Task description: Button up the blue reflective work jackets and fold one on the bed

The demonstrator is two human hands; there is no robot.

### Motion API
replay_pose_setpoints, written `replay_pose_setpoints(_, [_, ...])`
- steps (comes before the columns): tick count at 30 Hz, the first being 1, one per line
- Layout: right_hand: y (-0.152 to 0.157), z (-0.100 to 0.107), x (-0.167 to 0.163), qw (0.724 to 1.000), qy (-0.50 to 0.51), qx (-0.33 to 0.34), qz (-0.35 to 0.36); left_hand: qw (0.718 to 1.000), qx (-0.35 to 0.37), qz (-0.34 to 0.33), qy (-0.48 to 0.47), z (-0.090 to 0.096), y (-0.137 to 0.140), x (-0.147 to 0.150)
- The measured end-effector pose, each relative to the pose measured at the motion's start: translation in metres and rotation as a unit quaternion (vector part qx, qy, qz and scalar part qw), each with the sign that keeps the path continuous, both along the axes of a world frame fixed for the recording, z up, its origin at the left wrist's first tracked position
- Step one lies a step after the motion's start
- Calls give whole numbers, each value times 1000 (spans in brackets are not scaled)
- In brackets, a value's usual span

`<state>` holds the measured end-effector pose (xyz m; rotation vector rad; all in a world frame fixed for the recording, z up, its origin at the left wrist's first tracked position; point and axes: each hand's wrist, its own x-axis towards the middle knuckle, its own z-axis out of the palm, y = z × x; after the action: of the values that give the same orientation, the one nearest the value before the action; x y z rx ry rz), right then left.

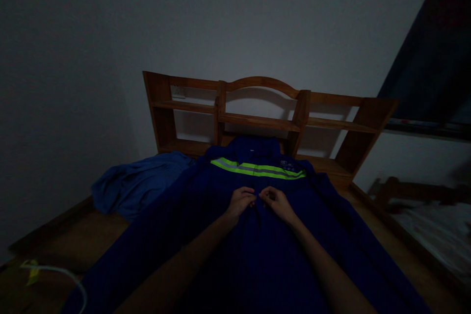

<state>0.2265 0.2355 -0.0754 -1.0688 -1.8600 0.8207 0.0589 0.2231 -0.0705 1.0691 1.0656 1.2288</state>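
Note:
A dark blue work jacket [221, 196] lies spread out with its collar toward the shelf and its sleeves out to both sides. A yellow-green and grey reflective band [257, 170] crosses its chest, and a small pale logo [287, 164] sits on the right. At the front opening, just below the band, my left hand [241, 201] pinches the jacket's cloth. Close beside it, my right hand [274, 201] pinches the same front edge, fingertips almost meeting the left. Whether a button or zip lies between the fingers is too dark to see.
Behind the jacket stands a wooden headboard shelf [257, 120] against a pale wall [239, 19]. Crumpled blue cloth [143, 181] lies at the left. A whitish cord [62, 270] curves at the lower left. Dark curtain [437, 59] hangs at the upper right.

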Motion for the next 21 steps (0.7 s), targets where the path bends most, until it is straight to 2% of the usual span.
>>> replay_pose_setpoints(8, [-4,4,-2,1000,15,4,24,1000,11,-3,11,3,-1,-2])
replay_pose_setpoints(21, [-5,6,-2,1000,-17,10,3,999,11,19,47,-2,3,-1])
